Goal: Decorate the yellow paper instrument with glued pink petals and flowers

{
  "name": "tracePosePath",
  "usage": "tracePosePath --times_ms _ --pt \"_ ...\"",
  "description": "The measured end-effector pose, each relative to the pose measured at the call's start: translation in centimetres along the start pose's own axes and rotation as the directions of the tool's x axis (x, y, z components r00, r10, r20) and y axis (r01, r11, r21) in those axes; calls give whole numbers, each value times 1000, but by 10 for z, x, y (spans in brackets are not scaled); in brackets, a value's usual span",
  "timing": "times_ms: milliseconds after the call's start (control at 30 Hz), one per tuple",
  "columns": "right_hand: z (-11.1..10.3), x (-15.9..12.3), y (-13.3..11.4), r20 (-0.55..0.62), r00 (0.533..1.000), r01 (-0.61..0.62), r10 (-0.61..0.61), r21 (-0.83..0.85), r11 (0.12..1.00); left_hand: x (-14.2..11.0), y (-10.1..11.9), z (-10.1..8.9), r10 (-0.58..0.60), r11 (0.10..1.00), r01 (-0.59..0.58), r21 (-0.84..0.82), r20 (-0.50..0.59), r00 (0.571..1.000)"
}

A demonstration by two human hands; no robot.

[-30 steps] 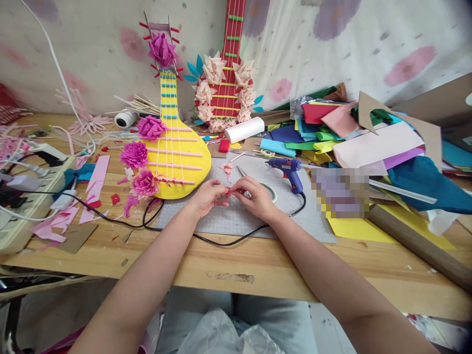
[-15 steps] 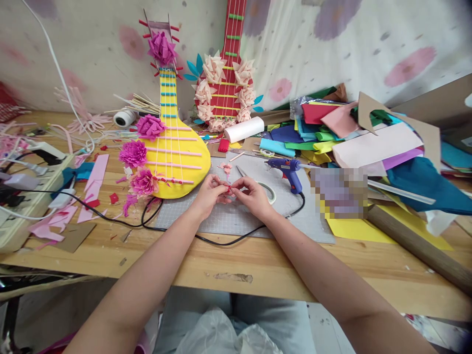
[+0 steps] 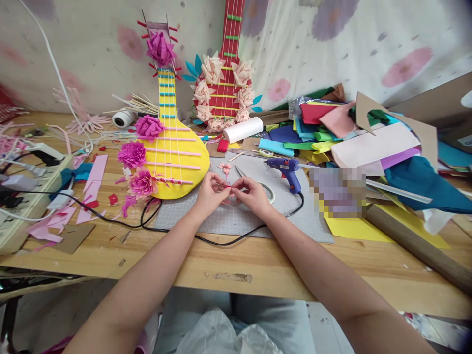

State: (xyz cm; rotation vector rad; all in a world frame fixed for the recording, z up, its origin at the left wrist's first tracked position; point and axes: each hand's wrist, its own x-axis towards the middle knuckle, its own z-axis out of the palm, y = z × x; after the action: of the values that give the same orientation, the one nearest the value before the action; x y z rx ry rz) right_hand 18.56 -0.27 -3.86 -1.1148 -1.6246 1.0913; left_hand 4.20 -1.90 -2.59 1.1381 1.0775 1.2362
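Observation:
Above the grey cutting mat (image 3: 177, 211), my left hand (image 3: 214, 192) and my right hand (image 3: 250, 194) meet fingertip to fingertip. Both pinch a small red piece (image 3: 229, 186), perhaps crepe paper, mostly hidden by the fingers. Just beyond them lies a small pale pink paper flower (image 3: 226, 168). White-handled scissors (image 3: 272, 192) lie partly under my right hand. A blue glue gun (image 3: 289, 172) rests on its side to the right. Left of my hands leans a yellow paper-covered lute (image 3: 180, 157) with strings and magenta paper flowers (image 3: 133, 154).
A red lute (image 3: 224, 93) with pale pink flowers stands at the back. Folded coloured paper (image 3: 317, 123) is heaped to the right, near a brown tube (image 3: 416, 246). A black cord (image 3: 228, 243) crosses in front of my hands. Pink scraps and a power strip (image 3: 47, 201) lie left.
My hands stay in nearly the same place, fingers shifting slightly around the red piece. The whole view has moved a little; nothing else visibly differs.

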Motion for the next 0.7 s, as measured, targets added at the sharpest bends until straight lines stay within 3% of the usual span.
tracePosePath --times_ms 200,433,567,700 --pt "0 0 -6 18 999 -40 38 91 995 0 2 0 38 998 -38 40 -18 999" --pt "0 2 -5 47 999 -19 3 348 937 0 1 0 131 983 -125 132 -38 991" --pt "2 3 -5 -4 1000 -16 20 400 917 1 -2 1 191 975 -184 123 -51 980" --pt "4 6 -4 -78 997 21 11 396 918 1 -1 4 156 986 -151 69 -60 986"
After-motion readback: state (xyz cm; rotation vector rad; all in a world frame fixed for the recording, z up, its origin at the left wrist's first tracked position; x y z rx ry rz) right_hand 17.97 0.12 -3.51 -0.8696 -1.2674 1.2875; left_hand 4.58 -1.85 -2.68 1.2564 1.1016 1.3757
